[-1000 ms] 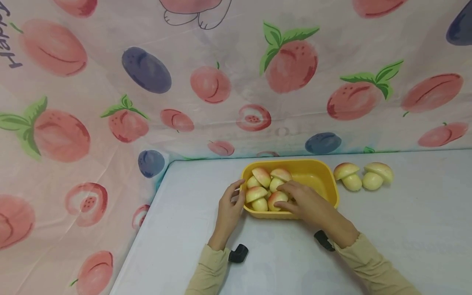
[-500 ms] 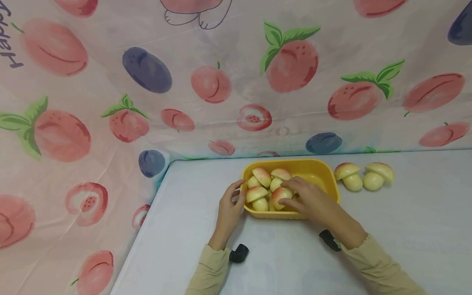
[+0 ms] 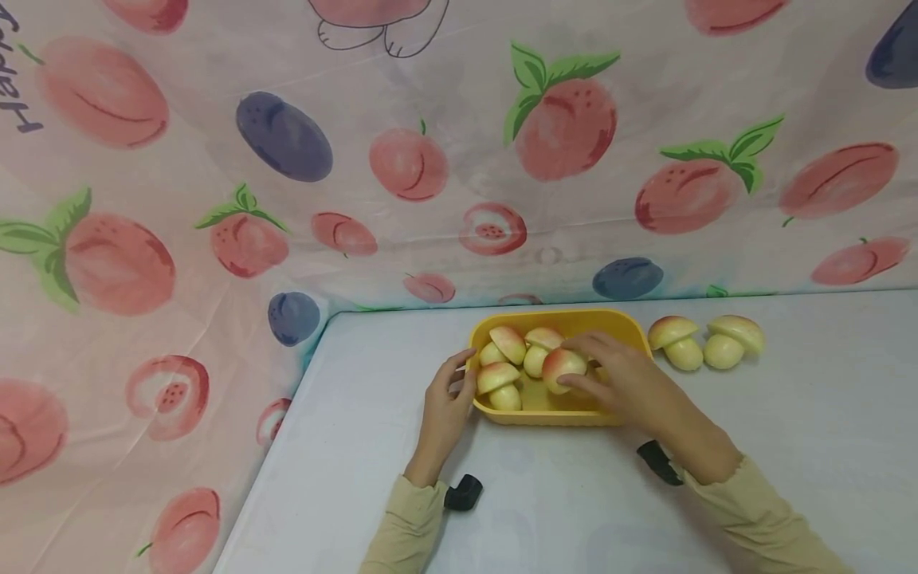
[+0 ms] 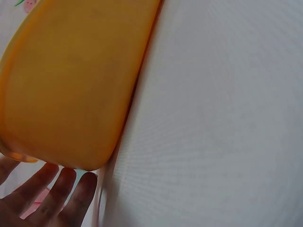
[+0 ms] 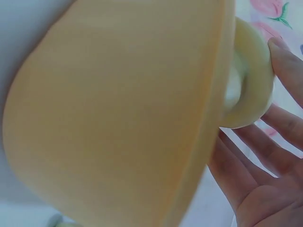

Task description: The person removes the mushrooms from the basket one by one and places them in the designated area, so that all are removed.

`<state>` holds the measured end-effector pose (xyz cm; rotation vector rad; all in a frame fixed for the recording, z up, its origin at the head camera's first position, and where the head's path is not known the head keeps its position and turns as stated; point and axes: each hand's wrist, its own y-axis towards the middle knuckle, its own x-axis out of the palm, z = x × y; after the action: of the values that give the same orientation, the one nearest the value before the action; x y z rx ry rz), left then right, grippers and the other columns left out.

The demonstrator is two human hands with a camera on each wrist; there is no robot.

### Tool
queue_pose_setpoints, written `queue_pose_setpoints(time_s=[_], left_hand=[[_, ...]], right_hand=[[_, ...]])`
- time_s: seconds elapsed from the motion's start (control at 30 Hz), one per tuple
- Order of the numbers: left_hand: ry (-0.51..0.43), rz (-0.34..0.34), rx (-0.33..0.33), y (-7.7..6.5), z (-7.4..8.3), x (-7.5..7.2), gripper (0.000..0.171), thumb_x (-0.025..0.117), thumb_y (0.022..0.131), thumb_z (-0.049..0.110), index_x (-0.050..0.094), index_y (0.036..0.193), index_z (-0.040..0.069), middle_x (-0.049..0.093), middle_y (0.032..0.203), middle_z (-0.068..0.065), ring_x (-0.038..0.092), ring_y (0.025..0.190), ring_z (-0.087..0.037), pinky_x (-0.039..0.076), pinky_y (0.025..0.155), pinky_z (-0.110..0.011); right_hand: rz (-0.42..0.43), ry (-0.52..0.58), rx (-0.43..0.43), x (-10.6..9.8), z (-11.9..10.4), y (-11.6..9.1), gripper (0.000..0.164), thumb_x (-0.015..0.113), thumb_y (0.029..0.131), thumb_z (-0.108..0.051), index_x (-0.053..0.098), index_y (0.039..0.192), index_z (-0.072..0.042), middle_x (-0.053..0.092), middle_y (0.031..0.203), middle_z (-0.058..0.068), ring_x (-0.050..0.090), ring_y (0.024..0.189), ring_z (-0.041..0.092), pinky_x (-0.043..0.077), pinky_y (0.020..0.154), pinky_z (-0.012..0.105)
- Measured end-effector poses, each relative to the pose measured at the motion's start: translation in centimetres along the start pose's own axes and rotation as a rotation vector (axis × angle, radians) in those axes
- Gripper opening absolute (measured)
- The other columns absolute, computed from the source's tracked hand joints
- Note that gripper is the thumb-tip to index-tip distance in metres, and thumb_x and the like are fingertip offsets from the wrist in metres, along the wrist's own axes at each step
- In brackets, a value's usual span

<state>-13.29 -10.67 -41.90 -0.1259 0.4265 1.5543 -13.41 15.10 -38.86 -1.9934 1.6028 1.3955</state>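
Observation:
A yellow plastic basin (image 3: pixel 602 418) stands on the table, with several model mushrooms in its left part, among them one at the front left (image 3: pixel 500 385). Over the basin's middle, my right hand (image 3: pixel 631 383) pinches another mushroom (image 3: pixel 565 368) by its red-and-cream cap, thumb in front and fingers behind. That mushroom (image 5: pixel 260 75) shows above the basin's rim in the right wrist view, its cap between thumb and fingers. My left hand (image 3: pixel 448 406) touches the basin's left end; the left wrist view has its fingertips (image 4: pixel 87 182) against the outer wall, fingers fairly straight.
Two more mushrooms, one nearer the basin (image 3: pixel 677 343) and one farther right (image 3: pixel 733 343), lie on the white table (image 3: pixel 803 446). A fruit-printed cloth (image 3: pixel 445 96) hangs behind the table and along its left side.
My right hand has lifted the mushroom from the basin's front and moved it to the right and back. My left hand has stayed at the basin's left end.

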Motion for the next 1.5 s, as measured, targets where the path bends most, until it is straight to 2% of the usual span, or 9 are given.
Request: queue_pose_setpoints(time_s=[0.53, 0.87, 0.97, 1.17, 1.27, 1.33, 1.4, 1.47, 1.5], left_hand=[[-0.007, -0.002, 0.005, 0.1, -0.3, 0.0, 0.033, 0.052, 0.102, 0.004, 0.059, 0.134, 0.001, 0.059, 0.137, -0.014, 0.062, 0.110, -0.034, 0.053, 0.085, -0.033], [-0.004, -0.006, 0.001, 0.1, -0.1, 0.0, 0.033, 0.052, 0.102, 0.004, 0.059, 0.134, 0.000, 0.058, 0.137, -0.015, 0.061, 0.111, -0.034, 0.053, 0.086, -0.035], [-0.004, -0.005, 0.008, 0.1, -0.1, 0.0, 0.033, 0.052, 0.101, 0.004, 0.059, 0.133, 0.000, 0.058, 0.137, -0.015, 0.061, 0.111, -0.035, 0.054, 0.086, -0.036], [-0.004, -0.004, 0.011, 0.1, -0.1, 0.0, 0.033, 0.052, 0.102, 0.004, 0.059, 0.133, 0.000, 0.059, 0.135, -0.016, 0.062, 0.110, -0.033, 0.054, 0.085, -0.035], [-0.003, -0.005, 0.008, 0.1, -0.1, 0.0, 0.033, 0.052, 0.102, 0.005, 0.059, 0.134, 0.000, 0.059, 0.135, -0.015, 0.062, 0.110, -0.033, 0.053, 0.085, -0.035], [-0.004, -0.006, 0.007, 0.1, -0.1, 0.0, 0.033, 0.052, 0.102, 0.005, 0.059, 0.134, 0.000, 0.059, 0.135, -0.015, 0.062, 0.110, -0.033, 0.053, 0.086, -0.035], [-0.004, -0.006, 0.007, 0.1, -0.2, 0.0, 0.033, 0.052, 0.102, 0.005, 0.059, 0.134, 0.001, 0.059, 0.136, -0.015, 0.062, 0.110, -0.033, 0.053, 0.086, -0.036], [-0.007, -0.005, 0.009, 0.0, -0.2, 0.0, 0.033, 0.052, 0.102, 0.005, 0.059, 0.134, 0.001, 0.059, 0.136, -0.015, 0.061, 0.110, -0.033, 0.053, 0.086, -0.036], [-0.008, -0.004, 0.011, 0.0, -0.2, 0.0, 0.033, 0.052, 0.102, 0.005, 0.059, 0.134, 0.001, 0.059, 0.136, -0.015, 0.061, 0.111, -0.033, 0.053, 0.086, -0.036]], right_hand=[[0.149, -0.042, -0.099, -2.3, 0.7, -0.6, 0.043, 0.082, 0.080, -0.014, 0.068, 0.119, -0.003, 0.061, 0.119, 0.013, 0.065, 0.085, 0.022, 0.056, 0.068, 0.040], [0.143, -0.079, -0.003, -4.0, 1.0, -1.1, 0.046, 0.081, 0.082, -0.022, 0.068, 0.123, -0.007, 0.062, 0.118, 0.010, 0.065, 0.099, 0.029, 0.056, 0.078, 0.049], [0.177, -0.091, -0.020, -4.4, 1.4, -1.3, 0.047, 0.083, 0.080, -0.020, 0.068, 0.122, -0.006, 0.063, 0.117, 0.010, 0.066, 0.094, 0.025, 0.057, 0.075, 0.045], [0.217, -0.104, -0.035, -4.9, 2.0, -1.7, 0.050, 0.085, 0.076, -0.016, 0.069, 0.122, -0.006, 0.064, 0.117, 0.007, 0.064, 0.086, 0.016, 0.051, 0.074, 0.015], [0.223, -0.108, -0.026, -5.2, 2.3, -2.1, 0.051, 0.085, 0.076, -0.015, 0.068, 0.123, -0.007, 0.064, 0.117, 0.007, 0.066, 0.087, 0.017, 0.047, 0.074, 0.008], [0.227, -0.114, -0.019, -5.5, 2.5, -2.3, 0.052, 0.085, 0.076, -0.016, 0.068, 0.124, -0.007, 0.064, 0.117, 0.006, 0.067, 0.089, 0.020, 0.046, 0.076, 0.008], [0.229, -0.119, -0.012, -5.7, 2.7, -2.5, 0.052, 0.085, 0.076, -0.017, 0.067, 0.124, -0.008, 0.064, 0.118, 0.006, 0.069, 0.090, 0.024, 0.051, 0.077, 0.015], [0.231, -0.121, -0.004, -6.0, 2.9, -2.7, 0.052, 0.085, 0.076, -0.018, 0.067, 0.124, -0.009, 0.063, 0.118, 0.006, 0.070, 0.091, 0.028, 0.052, 0.079, 0.015], [0.234, -0.126, 0.000, -6.1, 3.0, -2.8, 0.052, 0.086, 0.076, -0.018, 0.068, 0.123, -0.009, 0.063, 0.118, 0.006, 0.070, 0.091, 0.028, 0.053, 0.078, 0.021]])
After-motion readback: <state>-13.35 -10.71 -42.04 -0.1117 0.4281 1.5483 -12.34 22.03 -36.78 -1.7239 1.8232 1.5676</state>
